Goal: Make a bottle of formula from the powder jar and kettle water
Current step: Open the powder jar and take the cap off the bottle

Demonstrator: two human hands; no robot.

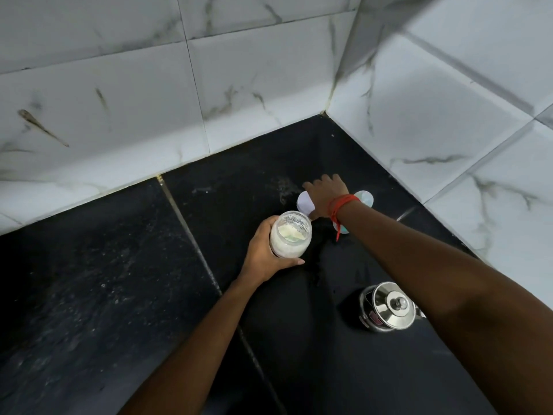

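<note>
The left hand (263, 250) grips the clear, open powder jar (289, 233), mouth tilted toward one o'clock. At one o'clock from it, the right hand (324, 196) closes on a smooth white lid (305, 203) above the glossy black counter (119, 280).

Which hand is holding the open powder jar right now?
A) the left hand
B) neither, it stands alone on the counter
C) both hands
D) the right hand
A: the left hand wraps the powder jar, while the right hand reaches toward the wall corner.
</note>
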